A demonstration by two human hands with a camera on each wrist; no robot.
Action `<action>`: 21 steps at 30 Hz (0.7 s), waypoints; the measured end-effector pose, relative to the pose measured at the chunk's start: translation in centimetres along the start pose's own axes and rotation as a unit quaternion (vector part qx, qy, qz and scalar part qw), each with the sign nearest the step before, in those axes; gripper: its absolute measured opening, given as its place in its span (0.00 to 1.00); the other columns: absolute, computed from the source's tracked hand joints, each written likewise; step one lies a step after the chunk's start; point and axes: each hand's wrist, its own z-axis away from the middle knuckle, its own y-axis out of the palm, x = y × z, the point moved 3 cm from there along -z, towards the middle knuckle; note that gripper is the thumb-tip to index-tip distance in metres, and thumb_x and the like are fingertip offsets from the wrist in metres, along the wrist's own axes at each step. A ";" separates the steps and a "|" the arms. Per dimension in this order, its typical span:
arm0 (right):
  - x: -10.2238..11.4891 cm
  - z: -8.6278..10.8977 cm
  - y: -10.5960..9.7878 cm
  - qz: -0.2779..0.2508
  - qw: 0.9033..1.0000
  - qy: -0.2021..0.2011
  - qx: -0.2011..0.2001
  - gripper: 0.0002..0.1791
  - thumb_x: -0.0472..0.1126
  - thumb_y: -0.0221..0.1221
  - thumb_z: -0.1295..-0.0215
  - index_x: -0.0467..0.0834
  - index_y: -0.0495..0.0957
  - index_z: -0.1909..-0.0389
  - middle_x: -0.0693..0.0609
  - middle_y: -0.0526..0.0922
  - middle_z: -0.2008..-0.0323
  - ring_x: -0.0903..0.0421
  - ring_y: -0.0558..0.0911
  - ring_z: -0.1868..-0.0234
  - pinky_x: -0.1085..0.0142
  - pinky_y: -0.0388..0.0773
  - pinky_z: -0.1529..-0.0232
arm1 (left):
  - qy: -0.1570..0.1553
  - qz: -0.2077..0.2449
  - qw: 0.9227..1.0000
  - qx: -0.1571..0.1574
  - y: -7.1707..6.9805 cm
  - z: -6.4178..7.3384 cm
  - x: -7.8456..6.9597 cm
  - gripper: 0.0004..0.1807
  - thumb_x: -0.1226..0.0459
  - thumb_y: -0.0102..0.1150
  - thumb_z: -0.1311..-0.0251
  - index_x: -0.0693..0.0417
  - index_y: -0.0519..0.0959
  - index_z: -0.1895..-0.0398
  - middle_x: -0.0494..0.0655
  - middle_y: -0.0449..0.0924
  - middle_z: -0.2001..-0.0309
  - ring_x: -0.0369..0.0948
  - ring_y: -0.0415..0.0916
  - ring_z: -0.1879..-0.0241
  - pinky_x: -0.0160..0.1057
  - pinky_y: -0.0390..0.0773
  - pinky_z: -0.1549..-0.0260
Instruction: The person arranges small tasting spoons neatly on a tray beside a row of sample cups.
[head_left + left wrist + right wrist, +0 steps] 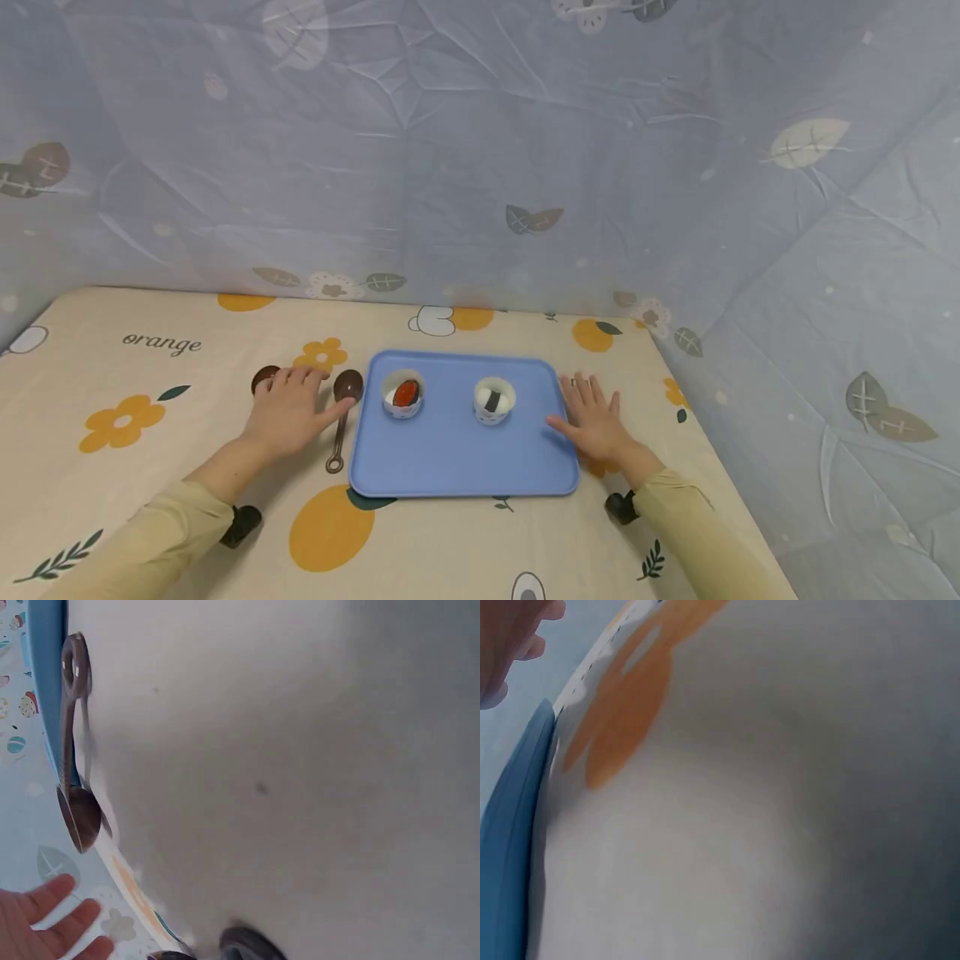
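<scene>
A blue tray (450, 462) lies on the patterned cloth between both hands. On it, a small white cup (393, 380) at left holds a red-topped piece of toy sushi (407, 393). Farther right, another white cup (504, 388) holds a white piece with a black band (492, 402). Along the tray's left side lies a brown spoon (348, 386), with my left hand (288, 408) beside it, fingers spread and holding nothing. A round brown thing (265, 375) is partly hidden behind that hand. My right hand (592, 421), fingers spread, overlaps the tray's right edge and holds nothing.
The cream tablecloth (217, 367) bears printed oranges, flowers and leaves. Grey-blue patterned sheeting (450, 150) rises behind the table and along its right side. A black wrist device (242, 527) sits under the left sleeve, another (621, 507) under the right.
</scene>
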 end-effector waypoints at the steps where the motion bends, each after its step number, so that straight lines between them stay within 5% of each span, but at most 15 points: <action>1: 0.1 0.0 0.0 -0.002 1.000 -0.001 0.003 0.45 0.64 0.46 0.36 0.43 0.42 0.27 0.38 0.42 0.27 0.35 0.40 0.27 0.28 0.33 0.37 | -0.004 0.004 1.000 0.000 0.0 0.0 0.0 0.38 0.39 0.43 0.39 0.66 0.69 0.44 0.66 0.70 0.44 0.64 0.64 0.45 0.66 0.62 0.48; 9: 0.5 -0.3 0.4 0.010 1.000 0.005 0.025 0.46 0.65 0.46 0.36 0.44 0.41 0.27 0.39 0.41 0.26 0.36 0.40 0.27 0.29 0.32 0.36 | -0.027 0.068 0.997 0.040 0.1 -0.2 -0.1 0.33 0.46 0.44 0.35 0.73 0.73 0.54 0.66 0.79 0.59 0.57 0.78 0.60 0.52 0.79 0.64; 21: 0.9 -0.5 0.7 0.012 0.998 0.016 0.058 0.47 0.67 0.44 0.37 0.44 0.39 0.27 0.40 0.39 0.26 0.38 0.40 0.26 0.30 0.32 0.35 | -0.082 0.149 0.978 0.121 0.1 -0.5 -0.4 0.21 0.53 0.46 0.37 0.65 0.75 0.67 0.50 0.78 0.77 0.39 0.72 0.76 0.32 0.68 0.79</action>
